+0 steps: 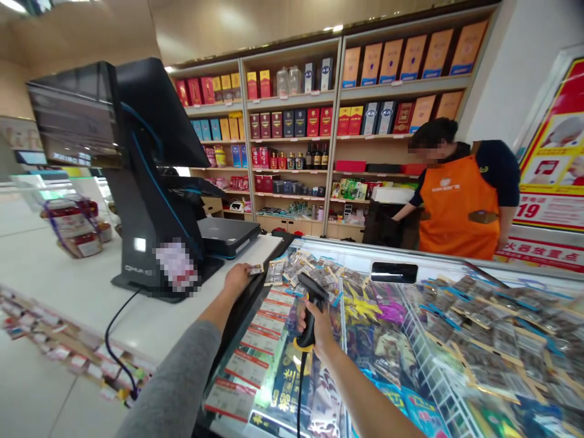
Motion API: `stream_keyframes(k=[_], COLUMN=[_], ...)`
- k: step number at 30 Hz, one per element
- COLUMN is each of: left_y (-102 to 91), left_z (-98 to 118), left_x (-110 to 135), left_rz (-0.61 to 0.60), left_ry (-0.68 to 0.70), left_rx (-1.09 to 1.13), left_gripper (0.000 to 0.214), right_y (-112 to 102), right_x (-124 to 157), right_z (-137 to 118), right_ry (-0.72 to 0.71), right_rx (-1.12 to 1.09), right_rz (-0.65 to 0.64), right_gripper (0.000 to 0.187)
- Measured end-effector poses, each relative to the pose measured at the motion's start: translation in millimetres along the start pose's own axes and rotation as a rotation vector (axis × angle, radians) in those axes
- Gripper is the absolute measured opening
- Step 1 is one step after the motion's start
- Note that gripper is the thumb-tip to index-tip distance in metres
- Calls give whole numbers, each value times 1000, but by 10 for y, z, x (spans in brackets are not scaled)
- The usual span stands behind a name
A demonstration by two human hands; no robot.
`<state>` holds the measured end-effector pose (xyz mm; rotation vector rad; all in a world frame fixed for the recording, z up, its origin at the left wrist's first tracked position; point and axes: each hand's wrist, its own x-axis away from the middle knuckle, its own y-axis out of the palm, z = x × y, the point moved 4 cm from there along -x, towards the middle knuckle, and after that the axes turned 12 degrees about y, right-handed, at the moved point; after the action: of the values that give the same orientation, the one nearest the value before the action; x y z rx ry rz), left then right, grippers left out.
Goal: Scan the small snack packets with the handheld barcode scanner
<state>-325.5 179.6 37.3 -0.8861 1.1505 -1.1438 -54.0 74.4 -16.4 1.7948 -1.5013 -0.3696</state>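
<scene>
My right hand [323,328] is wrapped round the handle of a black and yellow barcode scanner [311,307], whose cord hangs down over the glass freezer top. The scanner's head points up and left, above a pile of small snack packets [305,266]. Farther left, at the white counter's edge, my left hand [236,279] pinches one small packet [255,269]. Red and white price tags [258,338] line the glass between my arms. A larger heap of similar packets [497,328] lies to the right.
A black point-of-sale terminal [152,201] stands on the white counter [73,298] at left. A phone [394,272] lies on the freezer's far edge. Behind it, a person in an orange apron [460,207] reaches toward a dark bag. Shelves [292,139] of boxes and bottles fill the back wall.
</scene>
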Motion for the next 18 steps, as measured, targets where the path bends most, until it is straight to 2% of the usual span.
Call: stream_keyframes(k=[4,8,14,18], left_y=[40,68,23,-151], left_z=[-185,-249,-159,-4], left_x=[-218,-323,-211,-52], left_rz=[-75,-115,-141,-64], left_ry=[-11,-39,-58,-52], left_rx=[26,24,31,40], left_gripper=[34,34,36,46], right_y=[-37,-31,39,68], right_x=[-63,-83,-26,12], right_z=[38,35,-11,-36], right_ry=[-16,36,60,25], right_rx=[15,62,72,60], right_rz=[-5,40,48,57], right_gripper=[43,44,46,47])
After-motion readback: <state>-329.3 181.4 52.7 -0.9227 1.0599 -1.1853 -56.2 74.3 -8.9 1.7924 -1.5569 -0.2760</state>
